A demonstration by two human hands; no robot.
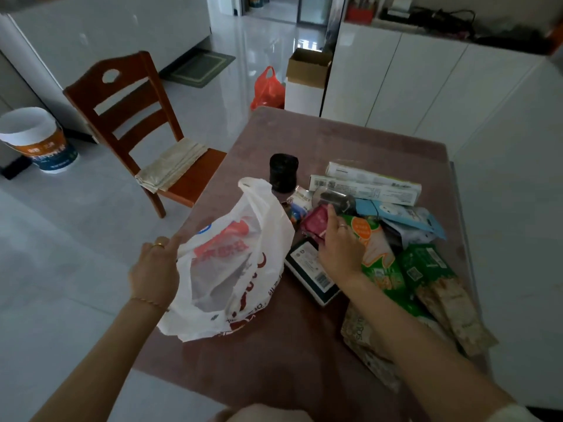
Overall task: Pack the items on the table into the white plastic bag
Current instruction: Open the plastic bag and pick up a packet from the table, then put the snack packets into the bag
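The white plastic bag [231, 263] with red print lies open on the left part of the brown table [274, 360]. My left hand [155, 266] grips its left rim and holds the mouth open. My right hand [338, 248] reaches over the pile of items, fingers on a small dark pink packet [316, 222]. Under that hand lies a flat box with a barcode [310, 271]. Green snack packets [405, 269], a blue packet [399, 216], long white boxes [365, 184] and a black jar [283, 172] lie around it.
A wooden chair [137, 129] with a folded cloth on its seat stands left of the table. A bucket [39, 141] sits on the floor at far left. An orange bag [268, 89] and a cardboard box [307, 68] stand beyond the table. White cabinets [426, 86] run along the right.
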